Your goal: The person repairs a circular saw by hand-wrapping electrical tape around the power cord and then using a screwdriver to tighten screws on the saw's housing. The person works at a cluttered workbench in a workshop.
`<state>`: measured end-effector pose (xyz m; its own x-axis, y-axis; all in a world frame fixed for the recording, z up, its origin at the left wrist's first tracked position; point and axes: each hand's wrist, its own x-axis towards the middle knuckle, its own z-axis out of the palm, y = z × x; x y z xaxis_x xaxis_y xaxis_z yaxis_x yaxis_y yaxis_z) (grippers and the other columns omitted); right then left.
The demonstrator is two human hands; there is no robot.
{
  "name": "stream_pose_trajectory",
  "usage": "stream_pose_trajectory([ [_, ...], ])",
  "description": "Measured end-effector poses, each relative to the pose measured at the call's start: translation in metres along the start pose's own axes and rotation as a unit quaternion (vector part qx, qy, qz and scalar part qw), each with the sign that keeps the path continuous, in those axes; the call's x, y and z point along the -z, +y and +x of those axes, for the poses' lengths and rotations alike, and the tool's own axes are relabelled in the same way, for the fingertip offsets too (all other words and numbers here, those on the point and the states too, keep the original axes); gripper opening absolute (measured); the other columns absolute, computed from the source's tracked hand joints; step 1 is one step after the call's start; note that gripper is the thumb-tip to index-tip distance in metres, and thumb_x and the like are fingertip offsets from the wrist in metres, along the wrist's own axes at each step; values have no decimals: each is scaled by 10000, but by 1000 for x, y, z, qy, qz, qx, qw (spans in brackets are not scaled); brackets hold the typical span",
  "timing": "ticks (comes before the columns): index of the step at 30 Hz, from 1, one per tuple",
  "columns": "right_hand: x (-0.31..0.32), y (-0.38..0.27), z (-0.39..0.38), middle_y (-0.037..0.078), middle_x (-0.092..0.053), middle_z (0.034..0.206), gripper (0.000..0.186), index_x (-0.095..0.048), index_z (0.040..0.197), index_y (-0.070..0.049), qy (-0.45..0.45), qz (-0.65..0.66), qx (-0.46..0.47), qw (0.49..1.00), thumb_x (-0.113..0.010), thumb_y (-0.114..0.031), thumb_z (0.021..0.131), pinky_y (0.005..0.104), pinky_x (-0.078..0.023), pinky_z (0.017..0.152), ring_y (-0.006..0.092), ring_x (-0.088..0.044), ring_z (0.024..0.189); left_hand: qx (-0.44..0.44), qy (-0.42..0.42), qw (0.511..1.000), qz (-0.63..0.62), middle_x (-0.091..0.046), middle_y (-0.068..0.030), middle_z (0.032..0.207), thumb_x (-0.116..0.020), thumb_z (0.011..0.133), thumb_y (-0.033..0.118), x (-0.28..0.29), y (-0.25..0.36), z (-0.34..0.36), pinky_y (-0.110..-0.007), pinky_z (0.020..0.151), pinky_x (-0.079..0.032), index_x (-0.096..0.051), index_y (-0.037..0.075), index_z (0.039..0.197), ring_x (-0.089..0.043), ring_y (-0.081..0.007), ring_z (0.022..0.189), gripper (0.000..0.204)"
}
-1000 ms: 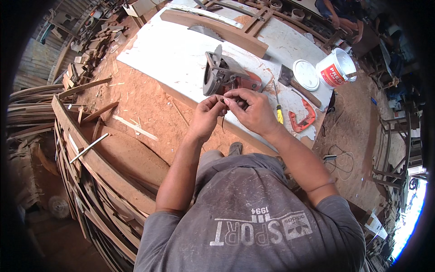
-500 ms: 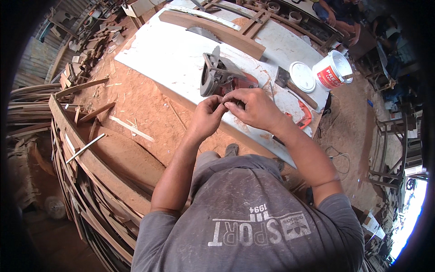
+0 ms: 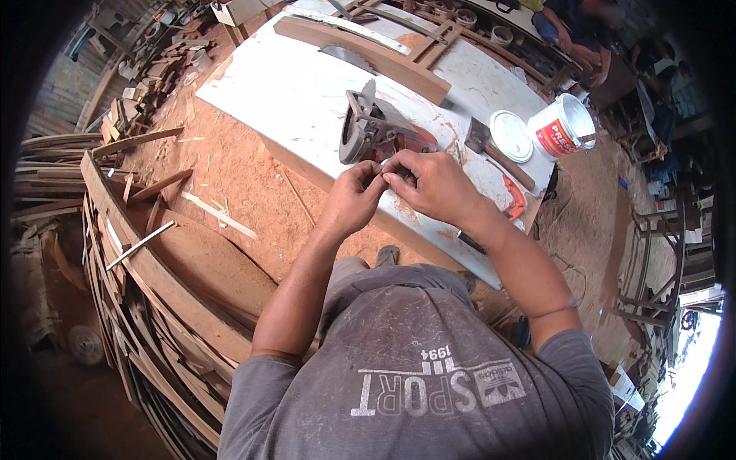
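Note:
My left hand point(image 3: 353, 201) and my right hand point(image 3: 436, 186) meet at the near edge of the white-topped table point(image 3: 270, 92). Both are closed, thumbs and fingertips pinched together around something too small to make out. Just beyond my fingers lies a dusty circular saw point(image 3: 383, 130) with a reddish body, its jagged tip pointing away. Right of my hands rest a hammer point(image 3: 498, 157) with a thick wooden handle and an orange tool handle point(image 3: 514, 197). Part of a dark-handled tool point(image 3: 470, 241) shows beside my right forearm.
A white bucket point(image 3: 562, 126) and its round lid point(image 3: 510, 136) stand at the table's right end. A long wooden beam point(image 3: 360, 55) lies at the back, a toothed saw blade point(image 3: 349, 57) against it. Curved timber strips point(image 3: 172, 299) are stacked at left. Another person point(image 3: 571, 38) is at far right.
My hands stay pinched together, with only slight finger movement. The view has shifted a little; the things on the table keep their places.

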<state>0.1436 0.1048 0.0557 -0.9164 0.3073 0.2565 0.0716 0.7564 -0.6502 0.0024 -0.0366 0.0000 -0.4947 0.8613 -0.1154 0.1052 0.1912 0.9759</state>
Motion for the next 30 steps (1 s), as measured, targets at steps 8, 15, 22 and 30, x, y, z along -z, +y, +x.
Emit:
stream_pose_trajectory([
  [8, -20, -2, -19, 186, -753, 906, 186, -633, 1117, 2, 84, -67, 47, 993, -708, -149, 1037, 456, -598, 688, 387, -767, 818, -8, 55, 997, -50, -707, -30, 875, -656, 1098, 203, -8, 1, 0, -281, 724, -501, -708, -32, 1048, -611, -88, 809, 246],
  [15, -55, 11, -44, 175, -674, 860, 185, -569, 1159, -2, 135, 137, -73, 979, -613, -172, 1100, 452, -534, 658, 351, -689, 716, -18, 141, 975, -170, -689, -5, 902, -655, 1106, 185, -35, -7, 0, -253, 726, -475, -713, -9, 1026, -581, -68, 831, 217],
  [22, -89, 3, -51, 6, -550, 818, 164, -565, 1117, -35, 195, 485, -190, 831, -546, -196, 1133, 315, -447, 614, 105, -494, 676, -31, 222, 939, -262, -670, -18, 877, -634, 1118, 230, -60, -12, 1, -245, 645, -470, -687, -13, 1066, -580, -68, 777, 254],
  [30, -86, -12, -52, -35, -503, 803, 126, -555, 1052, -109, 203, 771, -349, 492, -597, -216, 1103, 285, -402, 597, 90, -464, 661, 73, 260, 900, -342, -610, 2, 816, -651, 1115, 263, -67, 4, -13, -224, 500, -412, -651, 19, 1120, -529, -56, 667, 244],
])
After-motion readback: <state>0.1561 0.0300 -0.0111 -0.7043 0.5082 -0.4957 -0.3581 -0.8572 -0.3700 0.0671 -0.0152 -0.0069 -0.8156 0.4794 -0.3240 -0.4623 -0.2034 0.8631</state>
